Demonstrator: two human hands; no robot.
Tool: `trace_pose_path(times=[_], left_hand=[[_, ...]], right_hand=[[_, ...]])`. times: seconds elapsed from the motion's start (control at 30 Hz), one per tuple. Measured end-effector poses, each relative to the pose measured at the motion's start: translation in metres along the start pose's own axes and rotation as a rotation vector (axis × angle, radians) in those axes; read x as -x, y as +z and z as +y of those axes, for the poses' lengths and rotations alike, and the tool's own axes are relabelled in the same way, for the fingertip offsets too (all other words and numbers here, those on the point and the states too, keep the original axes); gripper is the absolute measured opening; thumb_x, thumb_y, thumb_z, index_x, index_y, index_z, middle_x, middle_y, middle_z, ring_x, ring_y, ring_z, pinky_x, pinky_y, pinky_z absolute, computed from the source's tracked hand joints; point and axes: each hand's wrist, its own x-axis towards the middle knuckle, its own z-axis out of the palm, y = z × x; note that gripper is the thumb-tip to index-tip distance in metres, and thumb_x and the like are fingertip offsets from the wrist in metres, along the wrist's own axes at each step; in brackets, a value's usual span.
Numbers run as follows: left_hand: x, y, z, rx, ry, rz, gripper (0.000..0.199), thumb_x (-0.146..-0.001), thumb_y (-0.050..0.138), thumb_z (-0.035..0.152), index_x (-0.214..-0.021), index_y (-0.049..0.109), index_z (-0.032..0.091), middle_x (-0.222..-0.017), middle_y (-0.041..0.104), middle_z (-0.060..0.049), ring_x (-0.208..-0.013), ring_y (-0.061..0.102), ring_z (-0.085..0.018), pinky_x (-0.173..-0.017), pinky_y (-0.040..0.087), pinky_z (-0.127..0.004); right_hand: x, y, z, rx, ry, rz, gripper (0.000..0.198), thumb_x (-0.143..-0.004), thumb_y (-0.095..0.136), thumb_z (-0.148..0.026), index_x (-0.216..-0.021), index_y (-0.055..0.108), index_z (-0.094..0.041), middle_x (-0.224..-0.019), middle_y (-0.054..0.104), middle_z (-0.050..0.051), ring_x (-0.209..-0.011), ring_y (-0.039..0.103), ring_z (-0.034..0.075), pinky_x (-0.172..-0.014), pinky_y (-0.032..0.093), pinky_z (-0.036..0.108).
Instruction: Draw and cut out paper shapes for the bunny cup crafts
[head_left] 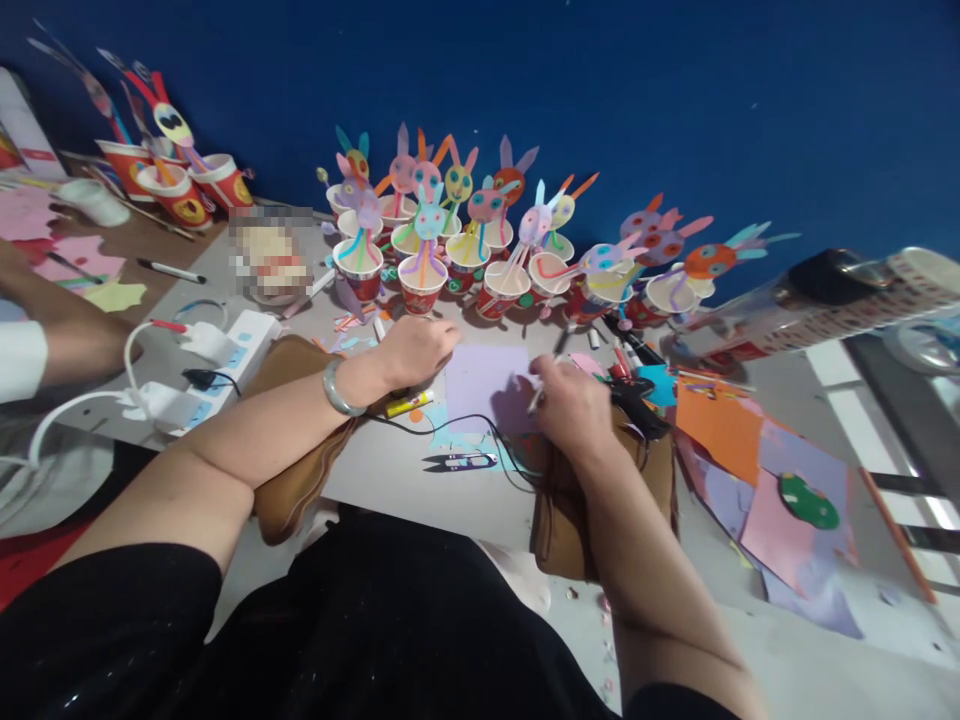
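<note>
A sheet of light purple paper (pixel 487 385) lies on the table between my hands. My left hand (pixel 416 355) is closed at the sheet's upper left edge, and whatever its fingers hold is hidden. My right hand (pixel 574 400) is wrapped round a marker pen (pixel 535 398) over the sheet's right side; a dark end shows above the fingers. By my left wrist lies a yellow glue stick (pixel 409 403). Thread snips (pixel 461 462) rest below the sheet, and a black cable (pixel 480 418) crosses its lower part.
Several paper cups with rabbit-like paper figures (pixel 424 285) stand along the blue wall. A white power strip (pixel 232 370) is at left, near another person's arm (pixel 82 330). Brown cushions (pixel 300 440) lie under my forearms. Orange paper (pixel 718 425) and a clear cylinder (pixel 750 310) are at right.
</note>
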Motion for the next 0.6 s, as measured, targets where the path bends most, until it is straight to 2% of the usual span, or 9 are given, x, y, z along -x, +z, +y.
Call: trace_pose_path(times=[0.1, 0.2, 0.33, 0.47, 0.6], left_hand=[[0.002, 0.005, 0.004, -0.029, 0.137, -0.019, 0.028, -0.094, 0.044, 0.017, -0.107, 0.068, 0.015, -0.102, 0.071, -0.012, -0.087, 0.068, -0.023, -0.061, 0.040, -0.032], [0.003, 0.011, 0.008, -0.053, 0.302, -0.026, 0.027, -0.094, 0.045, 0.016, -0.107, 0.068, 0.016, -0.098, 0.071, -0.011, -0.082, 0.068, -0.022, -0.059, 0.038, -0.032], [0.006, 0.018, 0.017, -0.025, 0.450, -0.020, 0.026, -0.097, 0.045, 0.022, -0.098, 0.070, 0.015, -0.094, 0.071, -0.010, -0.075, 0.067, -0.020, -0.056, 0.036, -0.032], [0.011, 0.023, 0.024, -0.001, 0.538, -0.040, 0.036, -0.103, 0.040, 0.037, -0.104, 0.069, 0.015, -0.107, 0.071, -0.011, -0.074, 0.068, -0.018, -0.055, 0.038, -0.031], [0.013, 0.026, 0.028, 0.011, 0.526, -0.071, 0.046, -0.103, 0.039, 0.047, -0.115, 0.067, 0.013, -0.127, 0.065, -0.015, -0.080, 0.069, -0.019, -0.057, 0.041, -0.030]], right_hand=[[-0.007, -0.025, 0.034, 0.077, 0.305, 0.055, 0.011, -0.081, 0.067, -0.026, -0.090, 0.066, -0.019, -0.071, 0.063, 0.012, -0.068, 0.056, 0.026, -0.063, 0.030, 0.035], [-0.019, -0.040, 0.068, 0.108, 0.439, -0.038, 0.011, -0.077, 0.069, -0.022, -0.085, 0.062, -0.019, -0.073, 0.064, 0.016, -0.073, 0.060, 0.028, -0.067, 0.031, 0.041], [-0.032, -0.039, 0.091, 0.159, 0.516, -0.263, 0.026, -0.081, 0.071, -0.033, -0.096, 0.060, -0.015, -0.092, 0.069, 0.028, -0.088, 0.068, 0.034, -0.070, 0.033, 0.044], [-0.039, -0.027, 0.092, 0.224, 0.500, -0.405, 0.048, -0.092, 0.058, -0.046, -0.117, 0.058, -0.005, -0.107, 0.067, 0.038, -0.106, 0.067, 0.041, -0.075, 0.036, 0.044], [-0.047, -0.018, 0.090, 0.285, 0.504, -0.475, 0.043, -0.093, 0.057, -0.032, -0.123, 0.058, -0.001, -0.113, 0.066, 0.039, -0.110, 0.066, 0.042, -0.080, 0.038, 0.044]])
